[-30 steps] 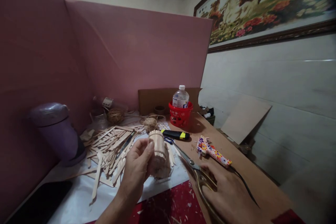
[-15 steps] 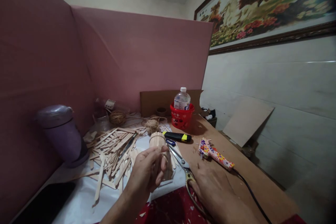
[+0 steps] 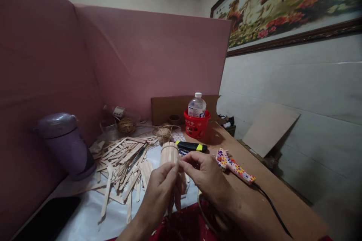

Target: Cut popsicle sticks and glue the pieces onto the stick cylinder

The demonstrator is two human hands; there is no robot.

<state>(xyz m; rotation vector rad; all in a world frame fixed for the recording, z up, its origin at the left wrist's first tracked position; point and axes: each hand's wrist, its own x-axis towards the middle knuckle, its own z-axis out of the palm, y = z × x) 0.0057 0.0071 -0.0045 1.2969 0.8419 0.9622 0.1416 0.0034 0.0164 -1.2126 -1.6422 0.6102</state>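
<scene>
My left hand (image 3: pixel 164 185) is closed, with thumb and index finger pinched in front of a small round barrel of wooden craft sticks (image 3: pixel 169 152) banded near its top. My right hand (image 3: pixel 209 179) meets it from the right, its thumb and index finger pinched close to the left fingertips. Whatever lies between the fingers is too small to name. Beneath my right wrist lie scissors (image 3: pixel 201 205), mostly hidden, one handle loop showing. Just beyond the hands lies a black and yellow utility knife (image 3: pixel 191 146).
Loose craft sticks (image 3: pixel 121 165) spread to the left, near a purple lidded tumbler (image 3: pixel 69 147) and a dark phone-like slab (image 3: pixel 48 218). A flowered glue gun (image 3: pixel 234 167) with its cord lies right. Behind stand a twine ball (image 3: pixel 164 134) and a red bucket (image 3: pixel 196 127) holding a bottle (image 3: pixel 197 106).
My right hand has left the scissors and moved left and up to my left fingertips. It now covers most of the scissors. My left fingers have drawn into a pinch.
</scene>
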